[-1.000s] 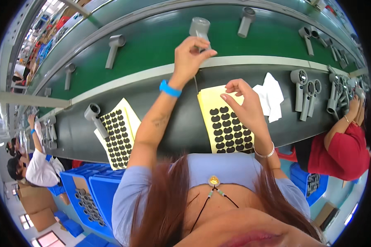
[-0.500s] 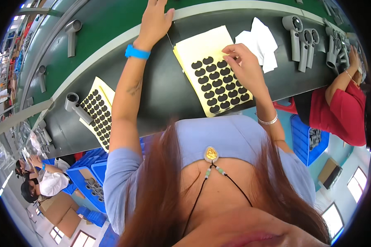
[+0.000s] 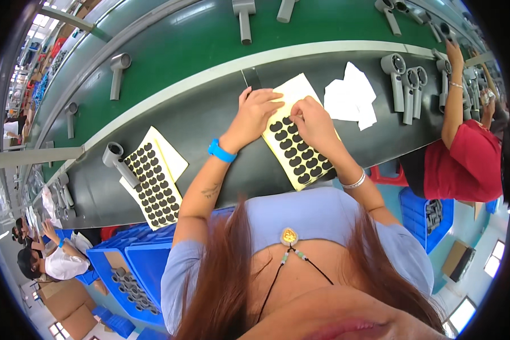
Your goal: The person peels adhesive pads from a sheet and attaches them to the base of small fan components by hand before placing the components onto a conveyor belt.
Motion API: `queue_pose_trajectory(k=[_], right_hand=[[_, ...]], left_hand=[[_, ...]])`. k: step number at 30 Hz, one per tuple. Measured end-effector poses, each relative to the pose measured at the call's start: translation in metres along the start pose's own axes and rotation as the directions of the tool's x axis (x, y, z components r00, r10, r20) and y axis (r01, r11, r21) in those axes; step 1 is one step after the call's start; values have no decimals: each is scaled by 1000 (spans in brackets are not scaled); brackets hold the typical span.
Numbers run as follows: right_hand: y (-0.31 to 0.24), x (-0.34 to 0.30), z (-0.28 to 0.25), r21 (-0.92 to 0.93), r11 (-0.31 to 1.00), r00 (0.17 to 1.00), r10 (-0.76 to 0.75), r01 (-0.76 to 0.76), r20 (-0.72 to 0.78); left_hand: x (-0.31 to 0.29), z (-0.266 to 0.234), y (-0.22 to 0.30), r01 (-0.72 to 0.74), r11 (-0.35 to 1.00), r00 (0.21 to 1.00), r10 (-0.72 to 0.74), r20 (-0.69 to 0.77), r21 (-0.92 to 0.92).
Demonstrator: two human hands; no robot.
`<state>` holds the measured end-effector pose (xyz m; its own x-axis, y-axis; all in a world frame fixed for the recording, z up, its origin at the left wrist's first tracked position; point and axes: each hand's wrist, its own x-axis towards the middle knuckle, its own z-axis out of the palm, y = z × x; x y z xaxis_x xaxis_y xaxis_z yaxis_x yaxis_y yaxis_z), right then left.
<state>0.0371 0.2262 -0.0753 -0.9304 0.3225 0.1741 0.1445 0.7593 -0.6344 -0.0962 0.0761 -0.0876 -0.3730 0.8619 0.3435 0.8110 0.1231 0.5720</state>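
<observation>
Yellow paper (image 3: 299, 86) dotted with black stickers (image 3: 290, 153) lies on the desk (image 3: 249, 167), the person's left hand (image 3: 257, 110) resting, fingers apart, at its left edge, the right hand (image 3: 316, 122) curled over the top stickers, its grip unclear.

Factory assembly line | green belt (image 3: 181, 62) carrying grey handheld devices (image 3: 245, 27) | blue crates (image 3: 153, 269) | co-workers (image 3: 470, 158) along bench (image 3: 249, 170)

From mid-view, we count two piles of yellow sticker sheets: one pile (image 3: 153, 187) at 9 o'clock, one (image 3: 293, 139) at 2. Of the grey handheld devices, we count one device (image 3: 120, 165) at 9, three devices (image 3: 408, 90) at 2, two belt devices (image 3: 245, 24) at 12, two more belt devices (image 3: 117, 78) near 10. We also see one white heap (image 3: 350, 97) at 2.
</observation>
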Motion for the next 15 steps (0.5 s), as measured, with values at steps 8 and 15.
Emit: queue_pose_trajectory(k=[8, 15], right_hand=[[7, 89, -49, 305, 942, 988, -152, 137, 26], [85, 258, -12, -329, 861, 850, -472, 387, -236]], left_hand=[[0, -1, -1, -7, 1000, 1000, 6, -20, -26], [-3, 6, -2, -59, 998, 998, 59, -11, 38]])
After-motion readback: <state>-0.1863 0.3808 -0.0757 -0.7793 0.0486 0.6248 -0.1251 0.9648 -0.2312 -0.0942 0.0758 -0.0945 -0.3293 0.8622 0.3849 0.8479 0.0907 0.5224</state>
